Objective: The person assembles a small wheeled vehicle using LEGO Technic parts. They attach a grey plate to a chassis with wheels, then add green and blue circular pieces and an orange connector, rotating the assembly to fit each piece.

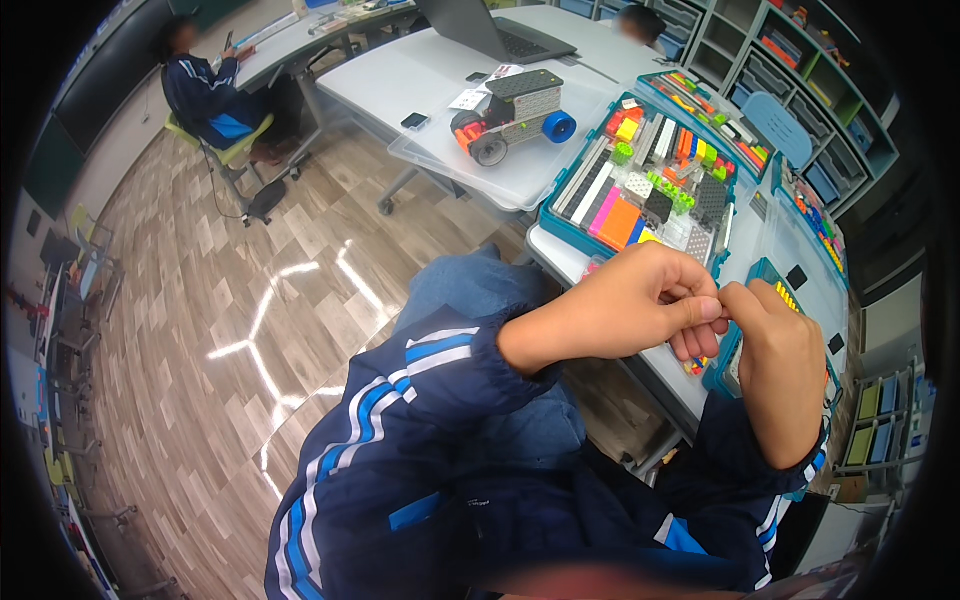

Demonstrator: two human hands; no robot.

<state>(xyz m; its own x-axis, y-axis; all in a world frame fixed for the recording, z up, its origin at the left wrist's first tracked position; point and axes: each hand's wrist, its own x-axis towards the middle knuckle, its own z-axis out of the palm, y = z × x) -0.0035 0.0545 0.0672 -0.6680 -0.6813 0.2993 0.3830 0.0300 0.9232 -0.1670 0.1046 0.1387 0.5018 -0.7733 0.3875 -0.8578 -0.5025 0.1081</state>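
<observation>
Over the front edge of the table, my left hand (pixel 635 305) and my right hand (pixel 778 350) meet fingertip to fingertip. Both are closed in a pinch. Whatever sits between the fingers is too small and too covered to make out. Just beyond my left hand lies a teal case (pixel 562 232) full of sorted building bricks, beams and plates in many colours. Another teal box (pixel 716 380) with small coloured parts is partly hidden beneath my hands.
A wheeled brick model (pixel 525 105) with a blue wheel rests on a clear plastic lid (pixel 425 150). Behind it stands a laptop (pixel 500 38). More part trays (pixel 690 95) line the far side. One person (pixel 215 95) sits at another table; another's head shows at the back.
</observation>
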